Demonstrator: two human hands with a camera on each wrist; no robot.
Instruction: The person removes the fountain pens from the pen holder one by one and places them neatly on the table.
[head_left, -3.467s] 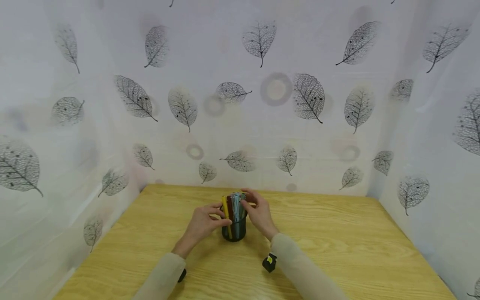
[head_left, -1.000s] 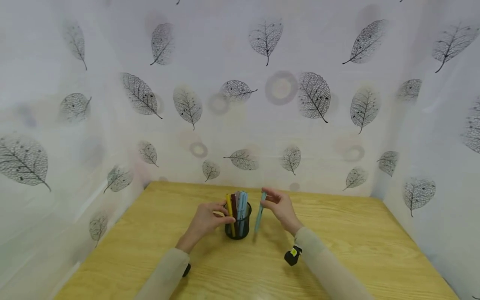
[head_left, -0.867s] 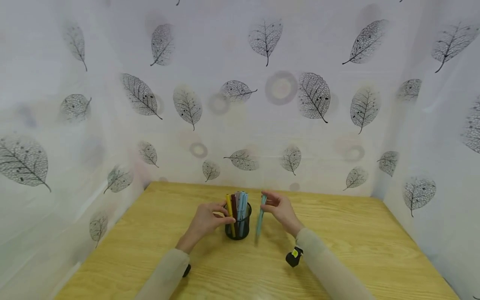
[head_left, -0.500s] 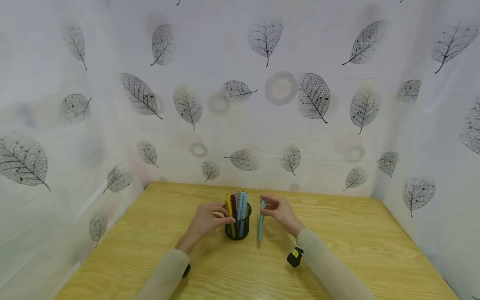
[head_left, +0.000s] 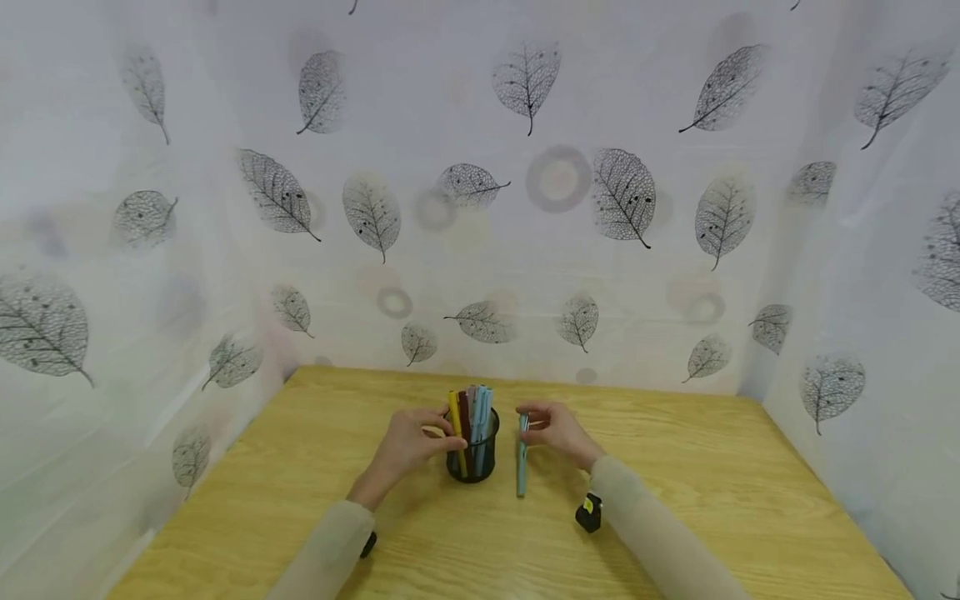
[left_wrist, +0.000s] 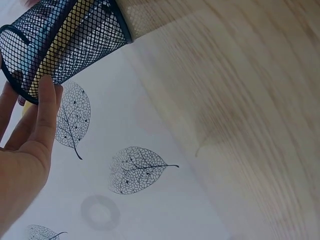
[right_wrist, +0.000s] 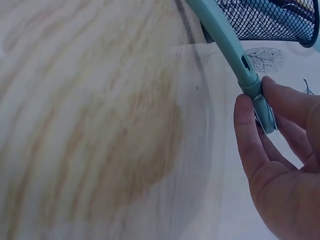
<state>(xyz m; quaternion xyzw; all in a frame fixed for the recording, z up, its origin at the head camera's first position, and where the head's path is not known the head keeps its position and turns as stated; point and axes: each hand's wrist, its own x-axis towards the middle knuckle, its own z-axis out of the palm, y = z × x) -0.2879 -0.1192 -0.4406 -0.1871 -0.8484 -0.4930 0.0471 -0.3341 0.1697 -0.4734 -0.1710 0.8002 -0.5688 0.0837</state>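
Observation:
A black wire-mesh pen holder (head_left: 480,463) stands upright on the table, with several pens in it, among them yellow, dark red and light blue ones. My left hand (head_left: 407,447) holds its rim from the left, thumb in front. In the left wrist view fingers (left_wrist: 46,107) lie against the mesh near the rim. To the right of the holder, my right hand (head_left: 561,435) pinches a pale teal pen (head_left: 521,471) near its upper end between thumb and fingers. The right wrist view shows the pen's clip (right_wrist: 260,117) beside the fingertips, its long body pointing away from the hand.
The wood-grain table (head_left: 660,467) reaches back to a pale leaf-printed sheet (head_left: 525,258) that hangs behind it and along both sides. A black device (head_left: 589,513) is on the right wrist, just past the sleeve.
At first the right hand was among the pens; it has since drawn the teal pen out to the right and lowered it towards the table. The left hand has stayed at the holder.

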